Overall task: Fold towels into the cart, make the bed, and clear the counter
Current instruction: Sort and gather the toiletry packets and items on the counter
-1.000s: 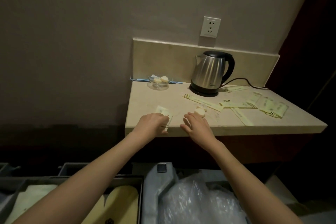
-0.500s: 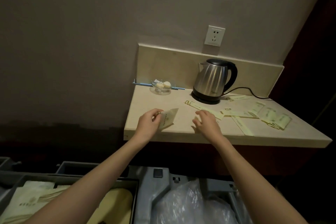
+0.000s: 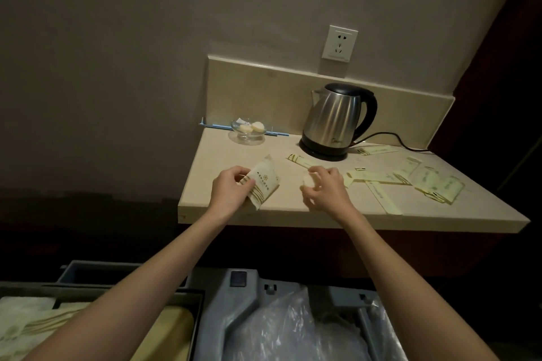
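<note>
Your left hand (image 3: 231, 190) pinches a cream paper sachet (image 3: 262, 184) above the counter (image 3: 293, 214) edge — your right hand (image 3: 324, 189) curls round a small pale round piece (image 3: 307, 180) just beside it.

On the beige stone worktop (image 3: 293, 215), a clear glass dish (image 3: 248, 131) sits left of the steel kettle (image 3: 334, 120), with pale paper sachets (image 3: 434, 182) scattered to the right.

A dim room — a plain grey-beige wall (image 3: 132, 53) with a white power socket (image 3: 339, 43) set in it. A dark red-brown panel (image 3: 507, 73) rises at the right, and the low band beneath the wall lies in deep shadow.
</note>
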